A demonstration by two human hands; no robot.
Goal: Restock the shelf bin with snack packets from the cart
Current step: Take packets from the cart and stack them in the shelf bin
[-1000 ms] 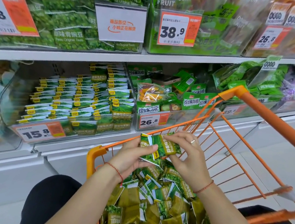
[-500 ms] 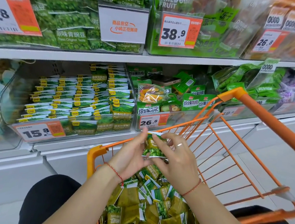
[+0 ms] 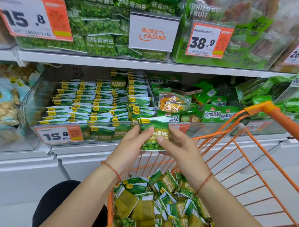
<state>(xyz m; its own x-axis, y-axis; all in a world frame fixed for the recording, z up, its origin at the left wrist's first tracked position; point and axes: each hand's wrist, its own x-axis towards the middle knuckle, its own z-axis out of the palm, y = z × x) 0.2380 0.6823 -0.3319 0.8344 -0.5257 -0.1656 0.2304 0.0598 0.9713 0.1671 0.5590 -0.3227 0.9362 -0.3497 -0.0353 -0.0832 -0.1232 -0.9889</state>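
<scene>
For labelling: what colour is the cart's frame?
Orange; the cart frame shows clearly in the head view.

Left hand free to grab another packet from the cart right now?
Probably not. The left hand and right hand both pinch the held packet up by the shelf bin. The cart packets lie uncovered below, so only the grip is in the way.

Bare forearms, a thin red string bracelet [image 3: 113,169] on each wrist, dark trousers [image 3: 56,201]
</scene>
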